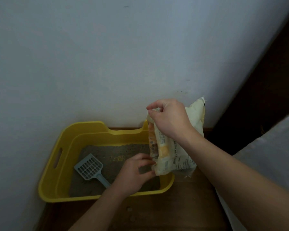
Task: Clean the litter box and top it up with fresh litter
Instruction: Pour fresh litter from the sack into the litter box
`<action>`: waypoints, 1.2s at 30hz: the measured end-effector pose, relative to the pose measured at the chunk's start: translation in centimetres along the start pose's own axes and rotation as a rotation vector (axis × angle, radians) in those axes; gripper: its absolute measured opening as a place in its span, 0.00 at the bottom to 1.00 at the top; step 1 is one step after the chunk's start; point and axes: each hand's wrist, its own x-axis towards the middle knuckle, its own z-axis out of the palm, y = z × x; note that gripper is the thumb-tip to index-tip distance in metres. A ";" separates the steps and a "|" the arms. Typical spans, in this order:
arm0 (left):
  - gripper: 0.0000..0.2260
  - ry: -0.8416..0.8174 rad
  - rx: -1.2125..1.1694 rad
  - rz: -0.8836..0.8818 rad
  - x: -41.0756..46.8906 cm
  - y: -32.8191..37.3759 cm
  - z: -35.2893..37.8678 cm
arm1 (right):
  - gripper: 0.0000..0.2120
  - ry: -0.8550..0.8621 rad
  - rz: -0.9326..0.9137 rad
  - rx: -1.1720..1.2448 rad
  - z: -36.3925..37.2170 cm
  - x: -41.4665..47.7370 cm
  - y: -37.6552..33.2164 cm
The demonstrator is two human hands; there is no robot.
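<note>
A yellow litter box (55,172) stands on the wooden floor against the white wall, with grey litter (117,157) inside. A light blue slotted scoop (90,169) lies on the litter at the left. Above the box's right side hangs a cream and yellow litter bag (173,157), upright. My right hand (168,119) pinches the bag's top corner. My left hand (137,172) holds the bag's lower left edge with its fingertips, over the litter.
White walls (107,55) enclose the box at the back and left. A dark wooden frame (257,97) runs diagonally at the right, with pale grey fabric (274,155) below it. Wooden floor (157,212) lies in front of the box.
</note>
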 end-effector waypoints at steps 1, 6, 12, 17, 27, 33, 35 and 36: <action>0.16 0.003 0.004 0.002 0.0 0.0 0.0 | 0.08 0.000 -0.002 -0.005 0.2 0.1 0.0; 0.16 -0.002 0.020 -0.015 0.1 -0.3 0.1 | 0.08 -0.001 0.012 0.011 0.8 0.5 0.0; 0.16 -0.001 0.003 -0.041 -0.2 -0.3 0.1 | 0.09 -0.013 0.014 0.009 1.2 0.5 -0.2; 0.16 -0.017 -0.008 -0.062 -0.3 -0.6 0.2 | 0.09 -0.029 0.011 0.013 1.5 0.6 -0.4; 0.16 -0.017 -0.010 -0.072 -0.1 -1.6 0.6 | 0.10 -0.038 0.010 -0.024 2.6 0.2 -1.5; 0.18 -0.035 0.009 -0.097 -0.1 -2.1 0.7 | 0.09 -0.046 0.016 -0.027 2.9 0.3 -1.6; 0.19 -0.045 0.002 -0.110 -0.1 -2.0 0.6 | 0.09 -0.049 0.016 -0.027 2.9 0.2 -1.6; 0.20 -0.049 -0.002 -0.113 -0.1 -2.0 0.6 | 0.09 -0.048 0.015 -0.026 2.9 0.2 -1.7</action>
